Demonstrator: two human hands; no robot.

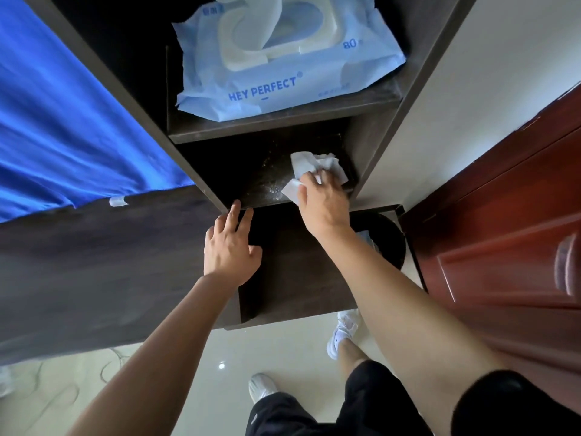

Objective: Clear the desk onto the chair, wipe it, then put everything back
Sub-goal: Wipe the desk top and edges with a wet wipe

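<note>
A crumpled white wipe (314, 162) is being grasped by the right hand (323, 202), with the fingers curled over it and a fold of it showing between them. The wipe is being pressed against the right part of the dark middle shelf (251, 174), whose surface is being shown speckled with pale grit beside the wipe. The left hand (228, 247) is being held released, with the fingers spread and straight; its fingertips are being rested at the front edge of that shelf, near the upright side panel (157, 121).

On the upper shelf (283, 121), a blue pack of wipes (283, 73) is being kept with its white flap lifted. To the left, the dark wooden counter (94, 262) is being partly covered by a blue cloth (63, 121). Below the right forearm, a black bin (386, 240) is being shown on the pale floor (251, 347), beside a red-brown door (503, 231).
</note>
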